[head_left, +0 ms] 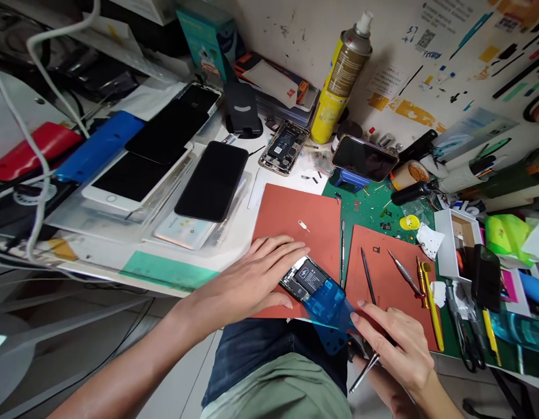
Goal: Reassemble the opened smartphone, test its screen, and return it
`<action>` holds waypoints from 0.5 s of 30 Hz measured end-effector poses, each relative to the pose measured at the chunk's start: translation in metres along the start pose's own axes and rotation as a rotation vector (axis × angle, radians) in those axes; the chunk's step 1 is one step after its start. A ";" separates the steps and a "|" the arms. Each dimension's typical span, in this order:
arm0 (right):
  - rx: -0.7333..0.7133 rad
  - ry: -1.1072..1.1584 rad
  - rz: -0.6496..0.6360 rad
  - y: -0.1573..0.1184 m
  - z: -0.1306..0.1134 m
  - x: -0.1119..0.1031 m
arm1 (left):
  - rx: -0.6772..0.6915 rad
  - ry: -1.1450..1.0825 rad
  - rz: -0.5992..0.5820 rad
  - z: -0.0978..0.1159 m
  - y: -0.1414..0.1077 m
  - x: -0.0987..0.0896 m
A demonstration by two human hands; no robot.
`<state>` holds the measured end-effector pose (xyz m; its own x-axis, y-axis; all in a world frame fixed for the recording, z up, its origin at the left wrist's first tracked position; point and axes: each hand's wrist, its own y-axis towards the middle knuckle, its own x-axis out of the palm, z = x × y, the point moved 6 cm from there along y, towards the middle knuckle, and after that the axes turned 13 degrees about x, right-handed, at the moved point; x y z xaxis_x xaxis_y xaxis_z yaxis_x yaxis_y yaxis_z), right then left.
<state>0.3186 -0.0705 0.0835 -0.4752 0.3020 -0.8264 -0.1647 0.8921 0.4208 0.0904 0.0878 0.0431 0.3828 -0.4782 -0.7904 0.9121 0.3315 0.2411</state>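
Note:
My left hand (256,279) rests over the upper end of an opened phone (295,285), with fingers along its far edge and thumb on the near side. The phone's battery and boards show. A clear blue film (328,302) covers its lower half and stretches past the mat's edge. My right hand (395,343) pinches the film's right corner. A pair of metal tweezers (364,372) sticks out beneath that hand, tucked in the palm. Under the phone lies a reddish mat (295,209) with a SIM eject pin (303,226) on it.
A second reddish mat (400,302) carries a black pry stick (367,273), a screwdriver (404,272) and a yellow brush (432,308). Phones and screens (212,180) are stacked left. Behind stand another opened phone (285,145), a spray can (341,81) and a propped phone (365,157). Scissors (463,331) lie right.

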 end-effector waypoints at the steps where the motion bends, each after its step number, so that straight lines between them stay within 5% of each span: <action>1: 0.003 -0.005 -0.004 -0.003 0.000 0.000 | 0.000 -0.010 -0.006 -0.001 0.002 0.001; 15: 0.114 -0.032 0.029 -0.030 0.011 -0.005 | 0.005 -0.033 -0.004 -0.009 0.004 0.006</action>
<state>0.3356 -0.0954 0.0712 -0.4505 0.3367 -0.8268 -0.0517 0.9148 0.4007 0.0949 0.0937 0.0344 0.3838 -0.5057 -0.7726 0.9142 0.3259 0.2409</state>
